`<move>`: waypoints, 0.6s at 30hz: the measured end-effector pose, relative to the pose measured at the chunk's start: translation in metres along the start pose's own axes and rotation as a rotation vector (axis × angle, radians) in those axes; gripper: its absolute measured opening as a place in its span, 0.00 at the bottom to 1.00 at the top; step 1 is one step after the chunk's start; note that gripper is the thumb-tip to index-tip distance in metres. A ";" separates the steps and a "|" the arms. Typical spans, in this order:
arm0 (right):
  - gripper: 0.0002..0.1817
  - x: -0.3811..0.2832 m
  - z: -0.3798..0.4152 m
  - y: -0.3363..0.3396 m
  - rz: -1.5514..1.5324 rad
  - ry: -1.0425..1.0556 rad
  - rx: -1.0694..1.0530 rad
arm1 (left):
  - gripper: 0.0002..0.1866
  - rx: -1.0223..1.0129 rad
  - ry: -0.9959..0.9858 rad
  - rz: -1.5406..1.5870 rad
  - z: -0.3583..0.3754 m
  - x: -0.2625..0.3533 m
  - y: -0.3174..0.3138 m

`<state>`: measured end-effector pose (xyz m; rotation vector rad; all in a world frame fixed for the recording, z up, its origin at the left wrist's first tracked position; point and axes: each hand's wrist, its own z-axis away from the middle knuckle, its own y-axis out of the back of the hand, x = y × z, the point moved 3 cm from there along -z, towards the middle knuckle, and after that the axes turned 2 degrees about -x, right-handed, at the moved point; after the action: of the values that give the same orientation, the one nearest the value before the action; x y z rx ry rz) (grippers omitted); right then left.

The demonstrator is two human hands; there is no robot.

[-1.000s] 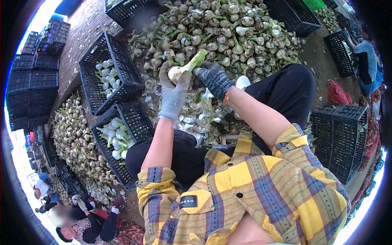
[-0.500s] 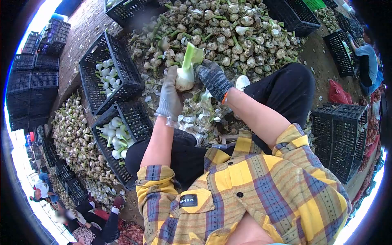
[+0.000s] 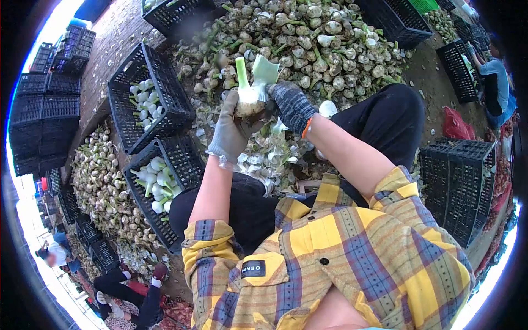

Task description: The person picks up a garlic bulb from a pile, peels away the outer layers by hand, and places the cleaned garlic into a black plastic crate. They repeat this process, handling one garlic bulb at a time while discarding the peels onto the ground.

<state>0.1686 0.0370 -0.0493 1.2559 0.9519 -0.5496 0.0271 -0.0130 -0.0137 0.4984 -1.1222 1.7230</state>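
A garlic bulb point(image 3: 250, 102) with a short green stem is held upright over the ground in front of me. My left hand point(image 3: 228, 129), in a pale grey glove, is wrapped around its left side and underside. At its right, my right hand point(image 3: 290, 104), in a dark knitted glove with an orange edge, is closed at a loose outer garlic skin point(image 3: 265, 71). That skin stands away from the stem, showing white layers beneath. My right fingertips are partly hidden behind the bulb. Peeled skins point(image 3: 269, 157) lie below my hands.
A large heap of unpeeled garlic point(image 3: 308, 44) lies ahead. To the left, two black crates point(image 3: 124, 91) point(image 3: 154, 206) hold peeled bulbs, beside another garlic heap point(image 3: 104, 181). More crates point(image 3: 456, 187) stand right. People sit at the far right and lower left.
The outer skin has been pulled away from the stem toward the right, leaving a gap between them. My left hand has shifted slightly and the bulb has turned.
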 end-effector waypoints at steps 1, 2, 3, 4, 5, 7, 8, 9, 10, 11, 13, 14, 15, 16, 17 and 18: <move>0.10 0.009 -0.004 -0.005 -0.099 -0.102 -0.014 | 0.27 0.047 0.008 -0.070 -0.001 0.001 0.000; 0.10 0.000 0.000 -0.002 -0.356 -0.248 0.036 | 0.28 0.093 0.016 -0.139 -0.002 0.002 0.000; 0.10 -0.010 0.006 0.001 -0.617 -0.383 0.128 | 0.27 0.055 -0.105 -0.299 -0.010 -0.002 0.011; 0.10 -0.009 0.005 0.001 -0.517 -0.315 0.145 | 0.27 0.090 -0.114 -0.312 -0.009 -0.003 0.010; 0.09 -0.008 0.004 0.000 -0.419 -0.249 0.163 | 0.26 0.125 -0.121 -0.327 -0.007 -0.005 0.009; 0.09 -0.012 0.007 -0.001 -0.638 -0.237 0.160 | 0.24 0.111 -0.088 -0.109 -0.001 0.000 0.002; 0.09 -0.023 0.012 0.005 -0.420 -0.153 0.107 | 0.23 0.060 -0.079 -0.003 -0.003 -0.002 0.004; 0.09 -0.033 0.017 0.016 -0.201 -0.066 0.054 | 0.22 0.009 -0.073 0.103 -0.008 -0.006 0.010; 0.09 -0.038 0.020 0.021 0.019 0.022 0.001 | 0.21 -0.042 -0.068 0.210 -0.011 -0.007 0.011; 0.08 -0.031 0.020 0.018 -0.174 -0.023 0.019 | 0.20 -0.047 -0.068 0.238 -0.014 -0.009 0.013; 0.08 -0.023 0.015 0.014 -0.567 -0.185 0.061 | 0.22 -0.018 -0.057 0.117 -0.012 -0.008 0.014; 0.08 -0.022 0.012 0.011 -0.763 -0.305 0.076 | 0.23 -0.008 -0.053 0.057 -0.012 -0.006 0.011; 0.12 -0.027 0.014 0.011 -0.740 -0.213 0.176 | 0.23 0.048 -0.053 -0.016 -0.012 -0.006 0.011; 0.12 -0.029 0.015 0.009 -0.641 -0.158 0.169 | 0.23 0.107 -0.051 -0.088 -0.011 -0.007 0.011; 0.12 -0.031 0.015 0.006 -0.542 -0.101 0.161 | 0.24 0.167 -0.051 -0.162 -0.010 -0.006 0.011; 0.12 -0.032 0.016 0.004 -0.445 -0.043 0.155 | 0.23 0.192 -0.028 -0.128 -0.009 -0.004 0.011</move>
<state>0.1600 0.0181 -0.0194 1.1646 1.1776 -1.0105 0.0210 -0.0087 -0.0260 0.6997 -0.9279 1.7236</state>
